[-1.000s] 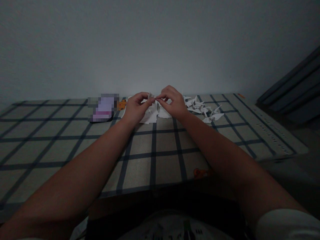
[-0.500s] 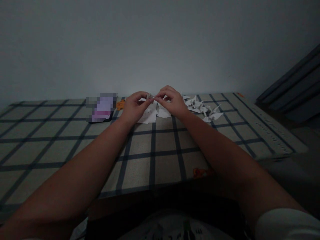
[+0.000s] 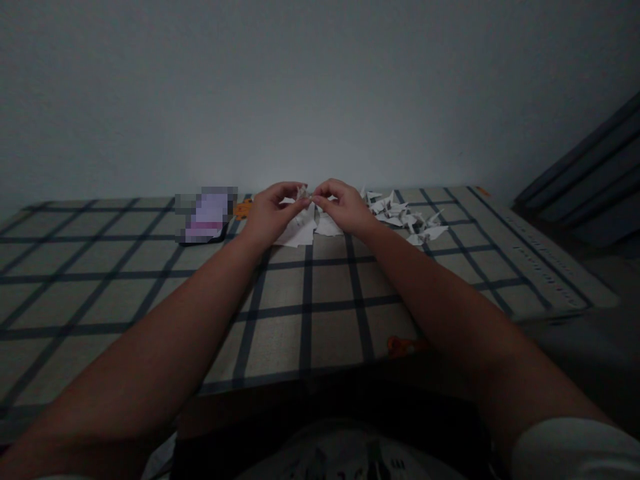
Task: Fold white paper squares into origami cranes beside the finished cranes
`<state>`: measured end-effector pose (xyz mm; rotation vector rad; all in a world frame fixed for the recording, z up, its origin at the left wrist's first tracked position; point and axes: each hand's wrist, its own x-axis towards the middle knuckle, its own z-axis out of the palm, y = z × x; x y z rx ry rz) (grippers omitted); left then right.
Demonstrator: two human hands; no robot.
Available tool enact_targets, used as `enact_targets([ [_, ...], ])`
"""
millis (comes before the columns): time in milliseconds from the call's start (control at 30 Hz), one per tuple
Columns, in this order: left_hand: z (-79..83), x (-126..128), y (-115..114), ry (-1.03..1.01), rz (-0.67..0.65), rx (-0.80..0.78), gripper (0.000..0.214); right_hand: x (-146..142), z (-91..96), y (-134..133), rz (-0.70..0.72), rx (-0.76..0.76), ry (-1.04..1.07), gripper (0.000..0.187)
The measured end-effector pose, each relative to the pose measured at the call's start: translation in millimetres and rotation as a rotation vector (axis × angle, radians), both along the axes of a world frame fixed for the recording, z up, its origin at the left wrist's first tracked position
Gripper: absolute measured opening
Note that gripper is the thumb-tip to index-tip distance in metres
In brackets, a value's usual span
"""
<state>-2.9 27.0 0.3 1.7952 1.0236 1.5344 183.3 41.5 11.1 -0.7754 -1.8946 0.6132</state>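
Note:
A small folded piece of paper point(image 3: 303, 193) is pinched between the fingertips of my left hand point(image 3: 273, 208), just above the table. My right hand point(image 3: 345, 207) closes thumb and forefinger on the paper's right end, and both hands nearly meet. Fingers cover much of the paper, so its exact shape is unclear. Beneath my left hand lie flat white paper sheets point(image 3: 299, 233), and another white sheet point(image 3: 327, 225) is partly under my right hand. Right of my right hand, several folded paper cranes point(image 3: 400, 212) lie in a loose heap.
A phone point(image 3: 207, 217) with a blurred, purplish screen lies left of my left hand. The table wears a checked cloth point(image 3: 280, 287) with orange printed figures. A pale wall point(image 3: 320, 93) rises behind it. Dark folded fabric point(image 3: 590, 173) hangs at the right.
My hands have shifted slightly around the folded paper, with the right fingers lower and more of the paper showing. The view has moved a little; sheets, cranes and phone stay put.

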Motion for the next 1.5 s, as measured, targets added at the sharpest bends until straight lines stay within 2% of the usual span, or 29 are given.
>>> enact_targets([
  [100,-0.1,0,3,-0.085,0.005,-0.036,0.046,-1,-0.2,0,0.006,-0.041,0.068,0.010],
  [267,2.1,1,-2,-0.146,0.005,-0.171,0.032,1,-0.5,1,0.097,-0.194,0.179,0.019],
  [433,2.3,3,-5,-0.143,0.011,-0.162,0.029,0,-3.1,4,0.132,-0.311,0.233,0.022],
  [633,-2.2,5,-1,-0.207,-0.071,-0.189,0.034,0,-3.5,2,0.151,-0.360,0.278,0.019],
  [733,-6.9,3,5,-0.192,-0.025,-0.165,0.035,-1,-2.8,2,0.119,-0.382,0.307,0.014],
  [867,-11.3,1,8,-0.098,0.061,-0.133,0.029,-2,-5.8,4,0.044,-0.298,0.298,0.009],
  [1033,-7.0,5,-3,0.055,0.082,-0.145,0.036,1,-8.2,5,-0.046,-0.110,0.124,0.010],
  [1167,-3.9,7,-7,0.062,0.082,-0.167,0.044,2,-4.9,0,-0.044,-0.081,0.061,0.007],
  [1267,-5.0,7,-2,0.022,0.058,-0.169,0.042,1,-5.4,1,-0.038,-0.095,0.083,0.008],
  [1367,-7.6,6,4,-0.100,0.031,-0.151,0.036,-1,-8.9,7,-0.029,-0.186,0.220,0.009],
  [1500,-8.6,9,9,-0.379,-0.024,-0.208,0.028,-5,-12.0,13,0.056,-0.430,0.468,0.010],
])
